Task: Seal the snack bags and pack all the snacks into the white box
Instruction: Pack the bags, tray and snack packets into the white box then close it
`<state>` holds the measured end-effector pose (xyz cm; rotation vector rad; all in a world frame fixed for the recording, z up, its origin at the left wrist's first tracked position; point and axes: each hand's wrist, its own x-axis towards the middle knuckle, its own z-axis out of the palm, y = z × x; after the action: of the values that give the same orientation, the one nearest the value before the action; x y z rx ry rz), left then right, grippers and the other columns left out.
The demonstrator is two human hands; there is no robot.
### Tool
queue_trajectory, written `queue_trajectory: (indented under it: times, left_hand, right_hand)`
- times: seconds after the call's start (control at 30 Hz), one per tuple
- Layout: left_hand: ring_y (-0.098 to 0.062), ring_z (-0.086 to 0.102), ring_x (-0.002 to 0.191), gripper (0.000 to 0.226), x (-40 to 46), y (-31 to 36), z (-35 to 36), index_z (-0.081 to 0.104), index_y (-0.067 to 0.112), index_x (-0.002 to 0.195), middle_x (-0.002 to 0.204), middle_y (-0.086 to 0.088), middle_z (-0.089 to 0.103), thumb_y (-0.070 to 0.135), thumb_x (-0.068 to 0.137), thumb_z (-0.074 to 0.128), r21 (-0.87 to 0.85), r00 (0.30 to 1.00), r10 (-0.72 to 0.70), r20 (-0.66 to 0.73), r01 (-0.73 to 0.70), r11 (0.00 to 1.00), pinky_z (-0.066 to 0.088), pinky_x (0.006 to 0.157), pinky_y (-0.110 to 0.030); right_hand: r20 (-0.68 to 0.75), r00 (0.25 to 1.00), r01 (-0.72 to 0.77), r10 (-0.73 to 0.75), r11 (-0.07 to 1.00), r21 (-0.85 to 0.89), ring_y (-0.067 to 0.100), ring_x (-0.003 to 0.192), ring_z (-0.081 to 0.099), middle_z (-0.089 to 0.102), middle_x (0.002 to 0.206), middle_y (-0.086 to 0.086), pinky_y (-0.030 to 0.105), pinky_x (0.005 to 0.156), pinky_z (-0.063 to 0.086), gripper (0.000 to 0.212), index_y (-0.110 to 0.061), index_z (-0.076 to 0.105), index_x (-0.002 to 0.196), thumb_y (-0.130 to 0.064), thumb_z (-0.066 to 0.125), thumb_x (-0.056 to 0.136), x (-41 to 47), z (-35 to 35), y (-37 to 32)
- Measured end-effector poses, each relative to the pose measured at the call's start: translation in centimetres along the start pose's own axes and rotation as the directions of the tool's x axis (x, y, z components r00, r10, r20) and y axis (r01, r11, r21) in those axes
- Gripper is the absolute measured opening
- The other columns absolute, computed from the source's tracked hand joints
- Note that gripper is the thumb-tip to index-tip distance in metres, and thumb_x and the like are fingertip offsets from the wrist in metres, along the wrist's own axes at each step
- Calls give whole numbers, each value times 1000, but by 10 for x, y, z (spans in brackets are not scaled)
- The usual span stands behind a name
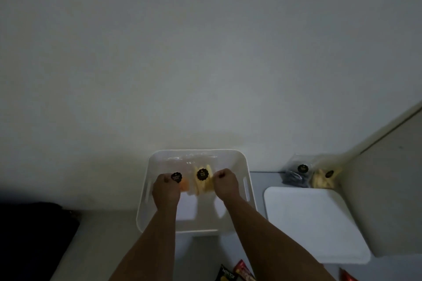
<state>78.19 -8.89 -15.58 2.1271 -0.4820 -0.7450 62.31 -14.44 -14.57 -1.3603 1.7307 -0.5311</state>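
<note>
Head view, white box (247, 186) holding two clear snack bags, left hand (166, 189) gripping orange bag (182, 183), right hand (226, 183) gripping yellow bag (202, 180)

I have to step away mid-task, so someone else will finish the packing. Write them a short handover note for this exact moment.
Left hand: curled on the clear bag with orange snacks, inside the white box.
Right hand: curled on the clear bag with yellow snacks, also inside the box.
Done: these two bags are in the box, each bearing a round dark sticker.
Left: a dark-snack bag and a second yellow-snack bag stand by the wall to the right, behind the white lid. Wrapped snacks lie at the near edge. Whether any bag is properly sealed cannot be told.
</note>
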Motion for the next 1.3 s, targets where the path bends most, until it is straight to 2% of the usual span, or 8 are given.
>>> queue_trajectory:
  times: [0.2,0.37,0.5,0.7,0.87,1.0,1.07,1.3]
  left_hand:
    - [-41,65,102,25,37,-21,25,70,4,102,108,-22,70,2,93,47,-104,987,-160,-21,157,982,55,90,-48]
    - [-38,65,107,26,41,-21,31,71,4,106,111,-19,71,1,93,50,-230,972,-227,-50,210,950,53,94,-42]
    - [-36,59,121,41,47,-25,39,61,2,125,127,-17,65,17,87,63,-239,972,-237,-2,230,943,46,106,-46]
    - [-37,49,134,60,19,4,26,42,1,147,148,-22,49,17,94,62,-256,966,-246,-76,220,941,40,111,-40]
    - [-38,61,118,53,-3,9,12,56,3,133,133,-21,61,26,86,72,-320,950,-295,-106,248,914,50,103,-45]
    - [-41,66,97,29,-42,32,4,71,2,98,102,-21,71,23,89,52,-181,987,-122,-106,102,978,55,89,-47]
    - [-41,64,99,28,-71,56,11,71,-1,102,104,-23,71,15,95,48,-136,997,-2,-79,-9,991,51,87,-42]
    - [-30,64,103,23,-164,120,90,72,17,107,112,-6,72,15,96,51,-89,945,300,132,-290,953,41,79,-29]
  right_hand:
    - [34,997,-68,69,997,-22,25,98,61,66,109,12,27,81,44,23,-4,63,109,-17,47,98,28,37,15]
    - [86,994,-66,68,998,-24,24,104,63,66,108,5,27,84,46,20,-11,61,114,-16,51,97,36,56,18]
    - [128,992,10,1,996,-85,17,96,62,67,106,-1,22,72,37,16,-15,60,110,-23,52,98,34,63,17]
    - [131,990,-26,45,990,-141,25,110,63,67,118,7,24,78,40,23,-13,57,117,-27,52,99,26,49,7]
    - [143,990,3,15,992,-126,27,115,61,64,124,10,25,86,43,33,-10,56,125,-26,56,96,3,15,-2]
    - [173,983,59,-67,997,54,22,98,67,71,105,3,37,92,56,19,-16,69,105,-26,62,90,-22,-24,-15]
    - [203,975,55,-92,982,182,22,88,69,72,97,5,45,88,59,16,-15,71,97,-23,61,89,-29,-50,-17]
    - [21,993,97,-114,915,391,19,72,69,75,88,10,29,63,55,13,-13,69,87,-18,60,94,-33,-168,18]
